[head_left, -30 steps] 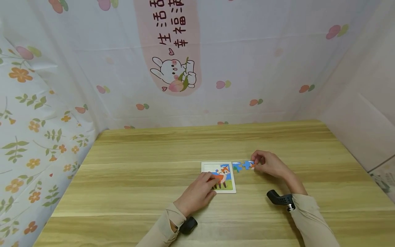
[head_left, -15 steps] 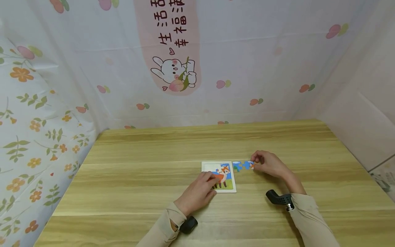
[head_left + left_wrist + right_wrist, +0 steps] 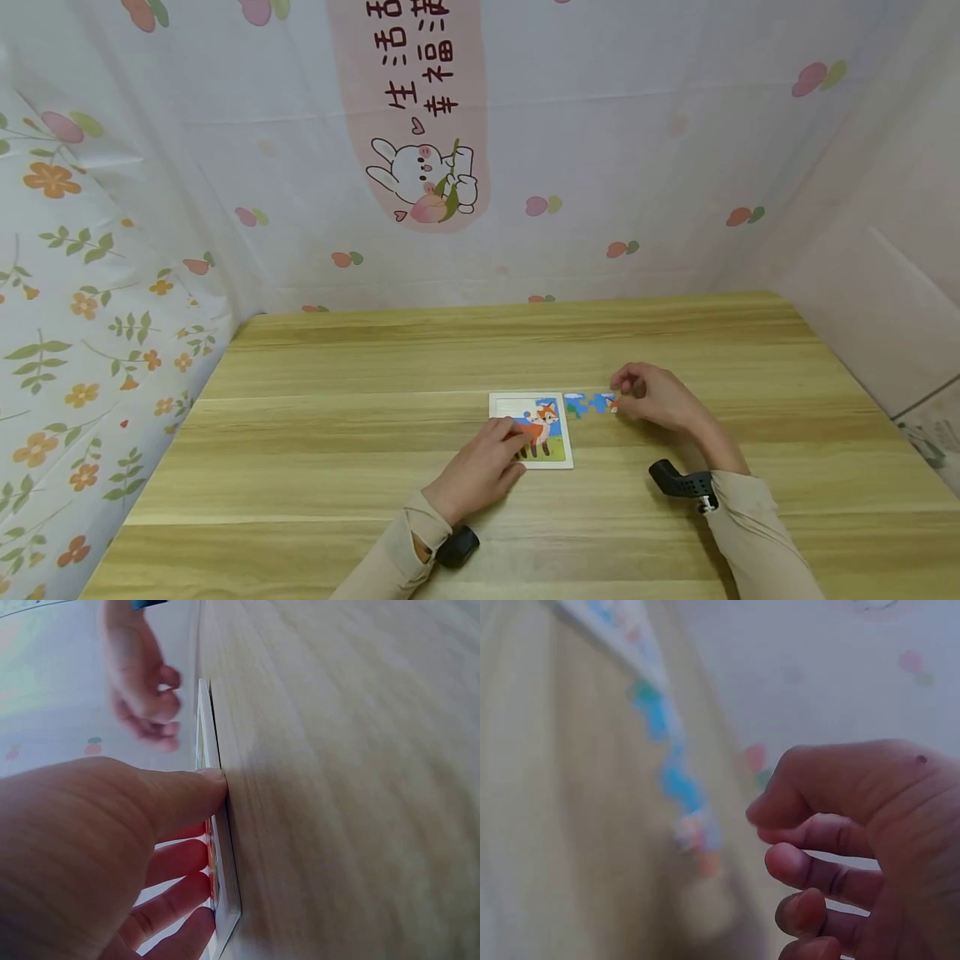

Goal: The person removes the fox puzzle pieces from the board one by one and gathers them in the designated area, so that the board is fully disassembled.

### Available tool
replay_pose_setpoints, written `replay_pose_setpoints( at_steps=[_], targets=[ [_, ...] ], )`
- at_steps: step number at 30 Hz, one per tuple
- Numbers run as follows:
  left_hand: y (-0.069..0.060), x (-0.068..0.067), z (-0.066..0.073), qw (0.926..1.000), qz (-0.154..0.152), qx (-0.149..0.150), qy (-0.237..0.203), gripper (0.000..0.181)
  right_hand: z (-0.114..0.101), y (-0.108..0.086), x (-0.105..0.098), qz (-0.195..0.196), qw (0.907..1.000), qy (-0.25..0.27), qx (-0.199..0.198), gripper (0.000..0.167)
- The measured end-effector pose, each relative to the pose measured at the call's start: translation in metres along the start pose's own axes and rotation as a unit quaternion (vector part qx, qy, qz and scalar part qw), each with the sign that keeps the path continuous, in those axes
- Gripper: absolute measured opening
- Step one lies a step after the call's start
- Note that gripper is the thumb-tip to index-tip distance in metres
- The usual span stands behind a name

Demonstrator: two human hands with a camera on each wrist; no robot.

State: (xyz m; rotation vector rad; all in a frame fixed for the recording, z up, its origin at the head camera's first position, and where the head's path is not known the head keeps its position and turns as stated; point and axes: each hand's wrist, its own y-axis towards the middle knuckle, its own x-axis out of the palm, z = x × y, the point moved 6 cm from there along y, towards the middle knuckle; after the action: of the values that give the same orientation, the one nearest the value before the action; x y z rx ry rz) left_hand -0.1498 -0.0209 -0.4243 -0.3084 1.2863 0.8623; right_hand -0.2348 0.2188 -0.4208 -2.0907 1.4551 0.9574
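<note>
A square jigsaw puzzle (image 3: 547,446) in a pale frame shows an orange fox; its upper left part has no picture. My left hand (image 3: 483,462) rests on the puzzle's left side, fingertips on the picture. In the left wrist view the thumb touches the pale frame (image 3: 225,877) at its edge. Right of the frame lie a blue-and-green puzzle piece (image 3: 575,406) and a blue puzzle piece with orange and white (image 3: 602,402). My right hand (image 3: 656,398) hovers beside that second piece, fingers loosely curled. The right wrist view shows nothing between its fingers (image 3: 802,866).
Both lie on a wood-grain table (image 3: 360,375). A white printed cloth (image 3: 615,150) hangs behind the table, and a flowered cloth (image 3: 97,333) hangs at the left. Black cameras (image 3: 457,547) are worn at both wrists.
The blue puzzle piece with orange has shifted slightly left, towards the blue-and-green piece, beside my right hand. My left hand has stayed on the puzzle.
</note>
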Motion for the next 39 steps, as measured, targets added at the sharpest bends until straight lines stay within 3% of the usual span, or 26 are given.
replay_pose_setpoints(
  at_steps=[6, 17, 26, 39],
  targets=[
    [0.0, -0.001, 0.001, 1.0, 0.002, 0.004, 0.005, 0.021, -0.032, 0.0, -0.005, 0.013, 0.999, -0.032, -0.028, 0.019],
    [0.0, -0.001, -0.001, 1.0, -0.004, 0.003, 0.005, 0.027, -0.07, 0.012, 0.039, -0.038, 0.9924, -0.064, -0.098, 0.02],
    [0.001, -0.001, 0.001, 0.9999, -0.007, 0.006, 0.006, 0.028, -0.075, 0.028, 0.058, -0.081, 0.987, -0.115, -0.078, 0.028],
    [-0.001, 0.001, -0.002, 0.9999, -0.011, 0.003, 0.003, 0.028, -0.072, 0.031, 0.065, -0.067, 0.9895, -0.103, -0.076, 0.027]
  ],
)
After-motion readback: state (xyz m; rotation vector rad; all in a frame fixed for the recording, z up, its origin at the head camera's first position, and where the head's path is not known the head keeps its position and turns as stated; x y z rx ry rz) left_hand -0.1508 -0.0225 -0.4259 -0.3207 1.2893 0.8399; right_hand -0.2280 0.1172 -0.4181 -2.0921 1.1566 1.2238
